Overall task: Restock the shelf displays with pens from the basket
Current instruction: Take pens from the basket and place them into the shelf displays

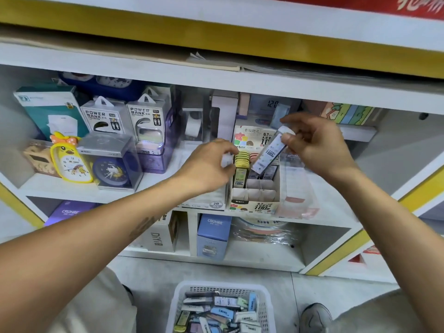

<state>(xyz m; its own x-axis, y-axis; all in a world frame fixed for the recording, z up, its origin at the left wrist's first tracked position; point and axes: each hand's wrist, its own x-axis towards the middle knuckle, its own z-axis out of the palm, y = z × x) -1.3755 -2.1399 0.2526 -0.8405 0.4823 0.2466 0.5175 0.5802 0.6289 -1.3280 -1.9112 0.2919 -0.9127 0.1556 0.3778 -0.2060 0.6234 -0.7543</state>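
Above the display box [255,188] on the white shelf [168,183], the right hand [319,145] pinches the top end of a slim white pack [269,153] between thumb and curled fingers. The pack is long and flat, printed with small coloured specks and dark lettering that includes "100", and it tilts with its lower end dipping into the box's back rows. At the box's left edge, the left hand [206,164] pinches a small whitish thing [226,161], blurred too much to name, with its fingers curled. Inside the box, yellow packs [241,157] stand in the back left row, dark ones sit beside them, and the front cardboard slots show bare. Below the box, on the floor, a white basket [177,306] holds a loose heap of similar flat packs in blue, white, yellow and dark covers.
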